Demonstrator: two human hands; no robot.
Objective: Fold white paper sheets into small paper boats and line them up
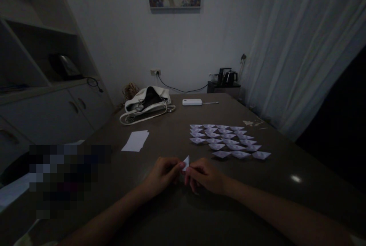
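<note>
Between my two hands, just above the table's near middle, is a small piece of folded white paper (186, 162) with a pointed top. My left hand (165, 173) pinches its left side between thumb and fingers. From the right, my right hand (206, 175) is closed on the paper's lower right edge with thumb and forefinger, the other fingers curled below. Beyond my right hand, several folded white paper boats (228, 141) stand in uneven rows. A few flat sheets of white paper (135, 141) lie farther off to the left.
A white handbag (148, 103) lies at the back left of the brown table (177, 131). Behind the boats is a white power bank (192, 102) with a short cable. Small paper scraps (253, 123) lie near the right edge. Blurred blocks cover the left side.
</note>
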